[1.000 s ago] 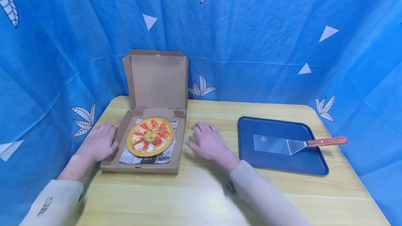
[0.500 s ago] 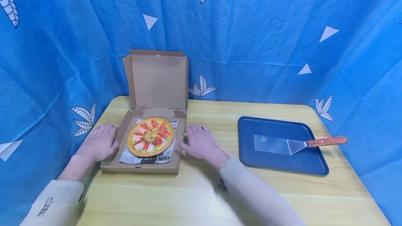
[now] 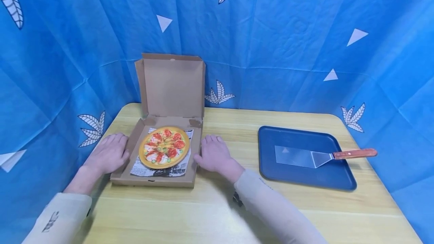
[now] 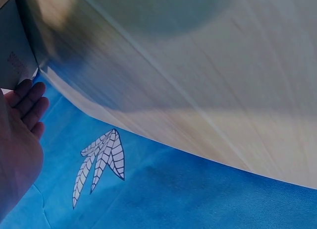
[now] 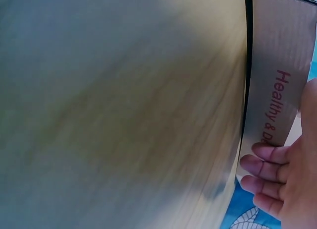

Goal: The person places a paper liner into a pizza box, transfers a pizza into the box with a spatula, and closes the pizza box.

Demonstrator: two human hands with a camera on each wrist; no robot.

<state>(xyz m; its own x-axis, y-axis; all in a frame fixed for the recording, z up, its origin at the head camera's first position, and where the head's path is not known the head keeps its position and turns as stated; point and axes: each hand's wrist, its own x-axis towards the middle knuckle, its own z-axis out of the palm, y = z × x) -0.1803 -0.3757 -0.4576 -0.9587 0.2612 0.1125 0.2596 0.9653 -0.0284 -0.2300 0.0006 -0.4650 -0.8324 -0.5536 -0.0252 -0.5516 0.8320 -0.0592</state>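
An open cardboard pizza box (image 3: 173,89) stands on the table with its lid raised against the backdrop. Inside it a pizza (image 3: 164,147) lies on printed newspaper-style paper (image 3: 142,170). My left hand (image 3: 111,153) rests along the box's left wall, thumb near the rim. On the opposite side, my right hand (image 3: 214,154) touches the right wall, with its thumb at the rim. In the right wrist view, the fingers of the right hand (image 5: 292,182) lie against the printed outer wall. The left wrist view shows the left hand's fingers (image 4: 33,102) near a box corner.
A dark blue tray (image 3: 271,172) sits on the right of the wooden table (image 3: 162,214). Across it lies a spatula (image 3: 295,156), its wooden handle (image 3: 354,154) sticking out past the tray's right edge. A blue patterned curtain (image 3: 281,40) hangs behind and at the sides.
My right hand has moved left across the table to the box's right wall. The left hand, box and pizza stay in place; the head view has shifted slightly.
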